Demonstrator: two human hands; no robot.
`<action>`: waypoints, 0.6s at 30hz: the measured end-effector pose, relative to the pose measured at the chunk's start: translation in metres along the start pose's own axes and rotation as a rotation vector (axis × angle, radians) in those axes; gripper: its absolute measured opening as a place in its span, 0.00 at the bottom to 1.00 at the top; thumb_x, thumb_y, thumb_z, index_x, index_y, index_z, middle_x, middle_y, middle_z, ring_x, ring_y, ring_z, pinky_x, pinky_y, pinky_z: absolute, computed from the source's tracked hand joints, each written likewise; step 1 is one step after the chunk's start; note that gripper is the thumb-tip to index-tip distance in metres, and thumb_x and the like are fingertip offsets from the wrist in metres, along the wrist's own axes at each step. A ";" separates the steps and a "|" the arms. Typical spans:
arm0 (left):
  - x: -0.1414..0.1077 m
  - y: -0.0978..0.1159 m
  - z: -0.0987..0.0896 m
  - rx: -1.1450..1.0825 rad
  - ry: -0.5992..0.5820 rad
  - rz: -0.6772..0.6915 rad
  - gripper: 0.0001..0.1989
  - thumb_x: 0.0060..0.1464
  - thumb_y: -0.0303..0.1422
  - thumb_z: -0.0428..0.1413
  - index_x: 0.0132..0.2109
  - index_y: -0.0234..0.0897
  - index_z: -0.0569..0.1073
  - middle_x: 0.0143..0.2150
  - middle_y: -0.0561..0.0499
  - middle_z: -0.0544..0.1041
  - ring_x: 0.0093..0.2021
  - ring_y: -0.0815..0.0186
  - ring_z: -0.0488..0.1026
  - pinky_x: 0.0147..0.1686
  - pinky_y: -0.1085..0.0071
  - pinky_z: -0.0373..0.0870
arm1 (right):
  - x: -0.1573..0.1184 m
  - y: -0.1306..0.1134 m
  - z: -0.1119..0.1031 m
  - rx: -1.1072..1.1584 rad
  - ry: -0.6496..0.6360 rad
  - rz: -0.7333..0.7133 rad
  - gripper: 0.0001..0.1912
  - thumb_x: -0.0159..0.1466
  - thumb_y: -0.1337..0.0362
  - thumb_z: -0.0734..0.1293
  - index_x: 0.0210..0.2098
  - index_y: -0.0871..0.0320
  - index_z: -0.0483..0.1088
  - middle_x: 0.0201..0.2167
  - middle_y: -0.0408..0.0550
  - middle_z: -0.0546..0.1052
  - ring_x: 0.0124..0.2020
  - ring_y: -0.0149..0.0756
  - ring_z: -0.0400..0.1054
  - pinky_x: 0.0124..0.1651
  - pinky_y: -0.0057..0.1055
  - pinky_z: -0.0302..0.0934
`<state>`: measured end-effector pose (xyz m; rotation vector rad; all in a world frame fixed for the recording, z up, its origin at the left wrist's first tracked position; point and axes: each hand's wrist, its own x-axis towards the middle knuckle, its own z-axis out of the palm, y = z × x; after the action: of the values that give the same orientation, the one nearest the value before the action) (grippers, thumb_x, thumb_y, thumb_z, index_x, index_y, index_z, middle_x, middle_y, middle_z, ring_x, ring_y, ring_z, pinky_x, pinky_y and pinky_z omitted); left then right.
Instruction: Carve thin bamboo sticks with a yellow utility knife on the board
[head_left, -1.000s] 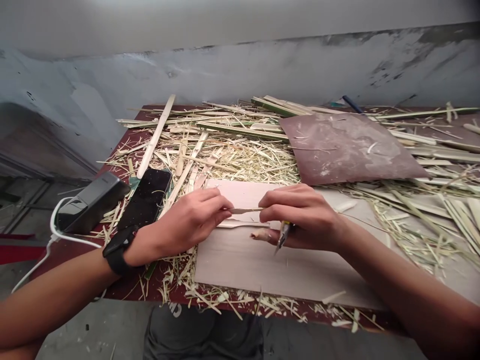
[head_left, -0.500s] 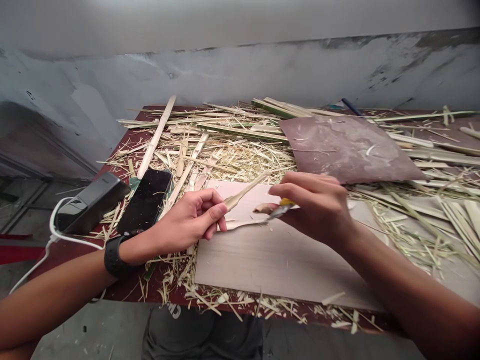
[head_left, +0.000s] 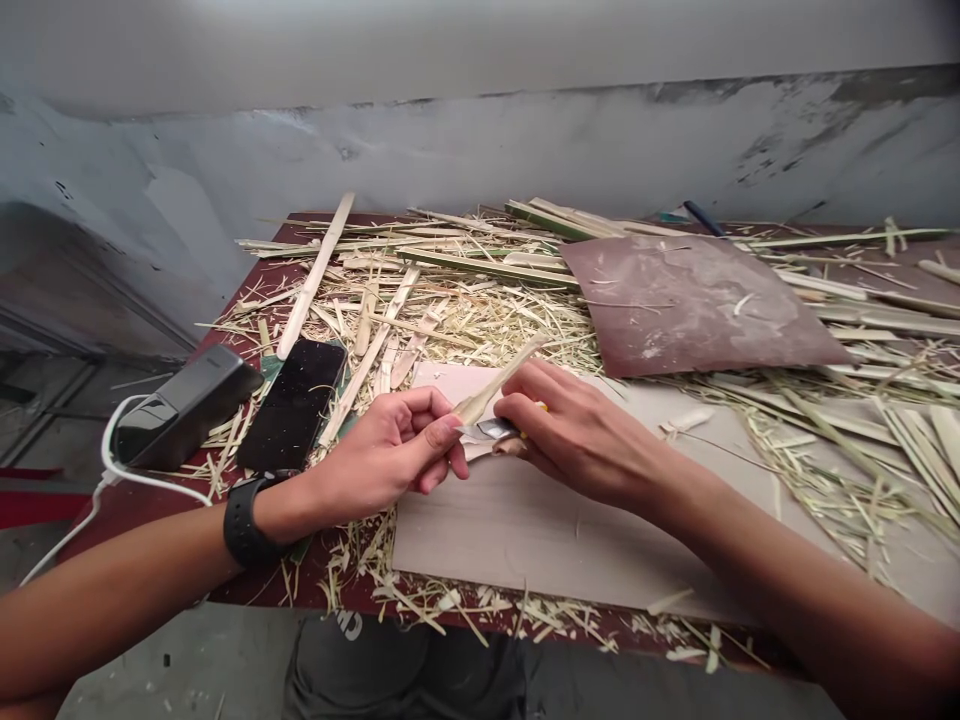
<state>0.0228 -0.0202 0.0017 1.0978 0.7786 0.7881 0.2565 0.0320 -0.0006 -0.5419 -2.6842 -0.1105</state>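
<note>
My left hand [head_left: 409, 445] is closed round a pale, narrow wooden piece [head_left: 499, 382], whose free end points up and to the right. My right hand [head_left: 566, 425] is closed on a knife with a yellow part, mostly hidden in the palm. The knife's metal blade [head_left: 491, 430] lies against the wooden piece, close to my left thumb. Both hands are above a light wooden board [head_left: 510, 530].
A black phone [head_left: 291, 405] and a dark box with a white cable [head_left: 184, 405] are at the left. Shavings [head_left: 510, 320] and wooden strips cover the dark red table. Behind the board lies a brown sheet [head_left: 697, 305].
My right hand has moved left with the knife, bringing the blade up to the wooden piece near my left thumb. My left hand still holds the piece and has shifted slightly right.
</note>
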 end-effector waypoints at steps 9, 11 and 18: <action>-0.001 -0.002 0.002 -0.086 -0.009 -0.026 0.15 0.67 0.39 0.58 0.36 0.35 0.66 0.29 0.51 0.79 0.19 0.78 0.63 0.19 0.81 0.53 | 0.001 -0.003 -0.002 -0.066 0.058 -0.039 0.21 0.77 0.56 0.49 0.40 0.59 0.67 0.29 0.46 0.68 0.28 0.35 0.58 0.29 0.33 0.51; 0.000 -0.003 0.001 -0.097 -0.018 -0.013 0.15 0.67 0.40 0.58 0.36 0.35 0.66 0.29 0.51 0.79 0.19 0.78 0.63 0.19 0.80 0.53 | 0.002 -0.003 -0.001 -0.072 0.078 -0.034 0.20 0.77 0.56 0.50 0.38 0.59 0.66 0.29 0.47 0.68 0.28 0.35 0.59 0.30 0.33 0.51; 0.000 -0.005 -0.001 -0.106 -0.029 0.017 0.15 0.66 0.40 0.59 0.36 0.34 0.67 0.28 0.52 0.77 0.19 0.79 0.61 0.19 0.80 0.52 | 0.001 -0.002 0.000 0.023 0.021 -0.003 0.20 0.77 0.53 0.51 0.35 0.57 0.62 0.26 0.43 0.68 0.24 0.31 0.58 0.28 0.31 0.49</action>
<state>0.0228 -0.0208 -0.0033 1.0204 0.6960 0.8168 0.2551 0.0308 -0.0002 -0.5264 -2.6624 -0.0856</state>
